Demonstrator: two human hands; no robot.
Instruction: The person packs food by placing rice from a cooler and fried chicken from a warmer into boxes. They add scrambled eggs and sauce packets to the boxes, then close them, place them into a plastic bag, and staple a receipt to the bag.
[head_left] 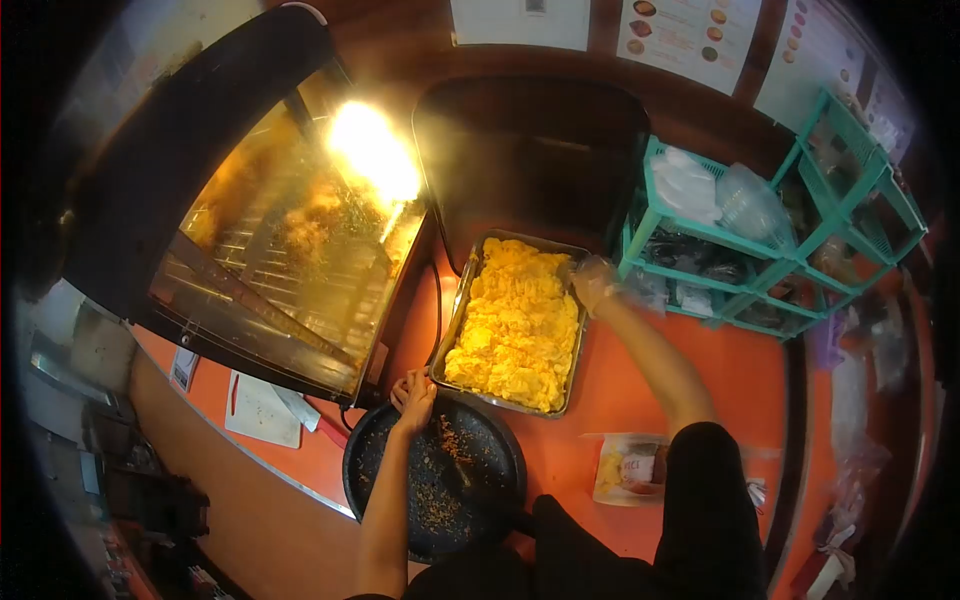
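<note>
A rectangular metal tray (572,392) heaped with yellow scrambled egg (515,325) sits on the orange counter. My left hand (412,398) has its fingers curled at the tray's near left corner, above the rim of a black pan. At the far right rim of the tray is my right hand (594,284), closed on the edge; it appears to be in a clear plastic glove. The round black pan (400,470) is right in front of me, with brown crumbs in it, partly hidden by my left forearm.
A lit glass food warmer (285,235) stands to the left. Beside it lie a white cutting board (262,410) and a knife (298,405). Green plastic shelves (760,270) hold bags at the right. A plastic container (628,468) rests near my right elbow.
</note>
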